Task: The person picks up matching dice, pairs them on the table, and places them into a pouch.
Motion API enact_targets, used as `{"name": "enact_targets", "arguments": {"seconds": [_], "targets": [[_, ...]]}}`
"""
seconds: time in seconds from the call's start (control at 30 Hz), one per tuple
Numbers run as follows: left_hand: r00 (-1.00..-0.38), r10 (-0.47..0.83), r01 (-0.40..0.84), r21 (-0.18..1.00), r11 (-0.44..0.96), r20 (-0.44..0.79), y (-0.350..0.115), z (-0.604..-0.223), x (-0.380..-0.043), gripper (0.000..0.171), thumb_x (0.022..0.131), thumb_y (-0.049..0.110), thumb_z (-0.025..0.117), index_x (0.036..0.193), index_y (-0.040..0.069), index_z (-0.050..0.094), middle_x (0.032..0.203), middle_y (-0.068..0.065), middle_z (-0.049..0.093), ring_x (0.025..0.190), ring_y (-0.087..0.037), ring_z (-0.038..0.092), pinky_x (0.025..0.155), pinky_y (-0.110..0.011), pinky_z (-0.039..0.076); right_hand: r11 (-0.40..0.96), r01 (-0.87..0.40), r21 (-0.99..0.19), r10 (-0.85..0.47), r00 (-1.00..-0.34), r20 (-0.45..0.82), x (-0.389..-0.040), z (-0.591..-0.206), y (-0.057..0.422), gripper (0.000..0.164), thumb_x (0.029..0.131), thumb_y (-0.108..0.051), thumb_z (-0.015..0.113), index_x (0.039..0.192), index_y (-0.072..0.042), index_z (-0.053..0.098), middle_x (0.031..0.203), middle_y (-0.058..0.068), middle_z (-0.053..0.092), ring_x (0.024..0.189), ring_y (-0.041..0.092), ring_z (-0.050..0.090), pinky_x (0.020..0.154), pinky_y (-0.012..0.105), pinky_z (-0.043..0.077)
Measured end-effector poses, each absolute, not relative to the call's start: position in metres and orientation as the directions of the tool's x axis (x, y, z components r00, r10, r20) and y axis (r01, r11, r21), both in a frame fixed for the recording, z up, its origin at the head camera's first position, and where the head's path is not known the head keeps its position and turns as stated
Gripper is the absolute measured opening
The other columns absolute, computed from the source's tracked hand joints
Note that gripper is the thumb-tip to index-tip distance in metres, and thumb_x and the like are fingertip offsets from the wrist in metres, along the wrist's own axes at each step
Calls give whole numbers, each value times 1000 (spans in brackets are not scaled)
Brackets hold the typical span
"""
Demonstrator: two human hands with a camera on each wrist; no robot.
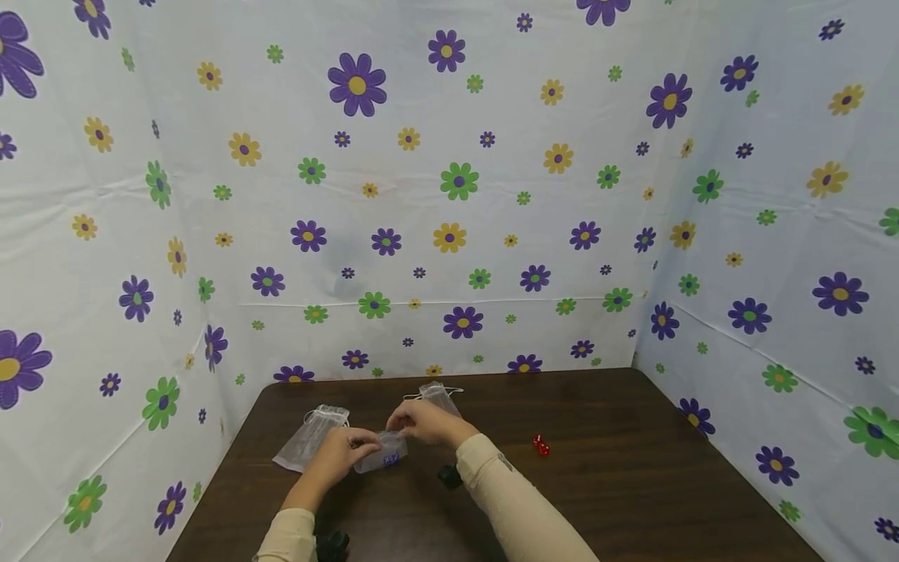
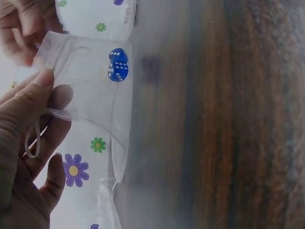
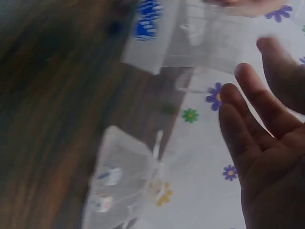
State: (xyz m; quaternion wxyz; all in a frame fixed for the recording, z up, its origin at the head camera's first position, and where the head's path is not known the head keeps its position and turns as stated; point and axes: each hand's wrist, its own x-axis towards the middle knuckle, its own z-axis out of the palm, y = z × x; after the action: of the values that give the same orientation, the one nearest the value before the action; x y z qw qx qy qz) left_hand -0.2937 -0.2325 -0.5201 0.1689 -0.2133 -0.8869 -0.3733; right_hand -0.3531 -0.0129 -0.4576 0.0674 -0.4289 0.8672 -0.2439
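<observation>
Between both hands hangs a small sheer white drawstring pouch [image 1: 382,457] with two blue dice [image 2: 118,64] at its bottom. My left hand [image 1: 337,451] pinches the pouch near its top between thumb and fingers, and a loop of the cord [image 2: 33,140] dangles beside those fingers. Close to the other top corner is my right hand [image 1: 430,421]; in the right wrist view its fingers [image 3: 252,119] are extended and apart from the pouch, holding nothing. Behind that hand, a second sheer pouch [image 3: 119,167] lies on the table with two whitish dice inside.
Another sheer pouch [image 1: 312,437] lies at the left of the dark wooden table [image 1: 632,468]. Two red dice [image 1: 541,445] sit together to the right of the hands. Flower-printed white cloth [image 1: 393,195] walls the table at the back and both sides.
</observation>
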Motion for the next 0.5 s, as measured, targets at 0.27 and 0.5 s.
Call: {"name": "enact_targets", "arguments": {"seconds": [0.27,0.5], "targets": [[-844,193,500,601,624,501,-228,-509,-291,3,89,16,78,91,14,80,89,3,76,72,-2,61,65,-25,53,534,-757,-377,-777,-615,133,-353,-466,-8,11,92,-9,75,103,-9,75,103,-2,70,97,8,65,85,20,51],[-862,148,460,624,632,485,-229,-501,-291,5,90,17,77,93,12,78,85,5,74,69,-4,57,63,-25,51,519,-779,-353,-765,-607,216,-354,-456,-8,8,96,-7,70,101,-10,75,100,-2,71,94,7,65,84,19,51]]}}
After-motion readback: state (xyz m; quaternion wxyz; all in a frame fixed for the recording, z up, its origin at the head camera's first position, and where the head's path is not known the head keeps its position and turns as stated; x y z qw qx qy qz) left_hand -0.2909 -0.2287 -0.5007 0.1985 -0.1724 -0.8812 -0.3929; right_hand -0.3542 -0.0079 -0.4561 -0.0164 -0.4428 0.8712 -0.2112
